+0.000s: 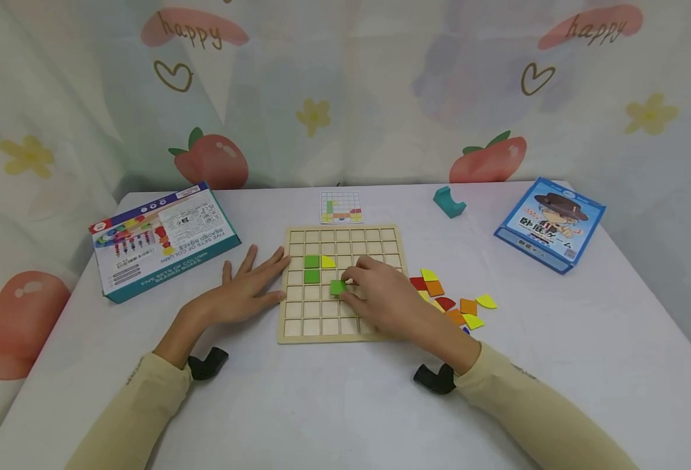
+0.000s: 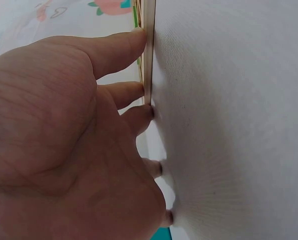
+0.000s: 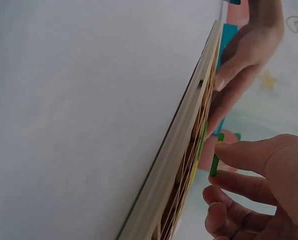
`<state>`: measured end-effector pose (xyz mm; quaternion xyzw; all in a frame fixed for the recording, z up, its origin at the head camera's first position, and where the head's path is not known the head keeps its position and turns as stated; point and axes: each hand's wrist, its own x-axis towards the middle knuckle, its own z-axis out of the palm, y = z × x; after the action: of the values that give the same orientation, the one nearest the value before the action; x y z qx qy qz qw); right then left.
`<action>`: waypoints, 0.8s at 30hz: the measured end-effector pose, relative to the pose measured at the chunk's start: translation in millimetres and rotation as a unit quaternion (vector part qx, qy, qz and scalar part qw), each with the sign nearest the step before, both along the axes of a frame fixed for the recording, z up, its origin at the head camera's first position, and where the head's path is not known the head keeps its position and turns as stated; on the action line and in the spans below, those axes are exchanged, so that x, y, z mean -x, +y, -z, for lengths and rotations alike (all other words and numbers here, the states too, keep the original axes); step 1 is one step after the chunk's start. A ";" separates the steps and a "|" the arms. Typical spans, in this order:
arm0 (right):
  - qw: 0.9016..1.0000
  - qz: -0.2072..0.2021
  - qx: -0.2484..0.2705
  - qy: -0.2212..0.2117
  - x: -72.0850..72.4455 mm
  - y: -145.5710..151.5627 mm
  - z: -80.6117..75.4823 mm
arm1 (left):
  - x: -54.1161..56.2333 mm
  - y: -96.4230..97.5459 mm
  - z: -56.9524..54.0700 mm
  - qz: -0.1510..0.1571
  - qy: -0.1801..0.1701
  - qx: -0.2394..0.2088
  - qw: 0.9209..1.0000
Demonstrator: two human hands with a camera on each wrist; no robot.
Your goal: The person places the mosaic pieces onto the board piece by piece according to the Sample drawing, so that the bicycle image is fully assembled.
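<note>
Green tile [image 1: 337,288] is the piece I'm watching: in the head view it hangs over the middle of the gridded board [image 1: 322,339], and the right wrist view shows it edge-on, with a gap between it and the board. My right hand [image 1: 389,297] has its grip narrowed to the tile's own span, thumb [image 3: 241,154] and forefinger [image 3: 246,186] seemingly set against opposite edges, while the other fingers curl in beside them. My left hand [image 1: 242,290] has hold of nothing; its fingers are spread, some touching the board's left rim and others apparently resting on the bench [image 1: 322,405].

I judge the tile light and stiff, not easily broken, with smooth faces that could skid under a fingertip. Its thin edges give little purchase, so I'd keep to the middles of two opposite sides and leave the underside clear; too hard a squeeze might make it twist or flick away. Two green squares [image 1: 312,262] lie in the board's cells, a yellow quarter-round [image 1: 328,262] just beside the farther one, and loose pieces [image 1: 468,307] lie on the bench to the right of the board.
</note>
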<state>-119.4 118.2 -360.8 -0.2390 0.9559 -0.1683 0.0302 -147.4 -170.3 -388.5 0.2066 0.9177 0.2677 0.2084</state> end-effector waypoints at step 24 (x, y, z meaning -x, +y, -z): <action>0.999 -0.035 -0.004 0.025 4.8 -33.2 10.4 | 2.3 -0.9 2.4 0.007 0.003 0.002 1.000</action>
<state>-124.1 85.1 -371.2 -0.2766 0.9478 -0.1577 0.0136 -149.7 -171.2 -390.9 0.2136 0.9176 0.2633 0.2076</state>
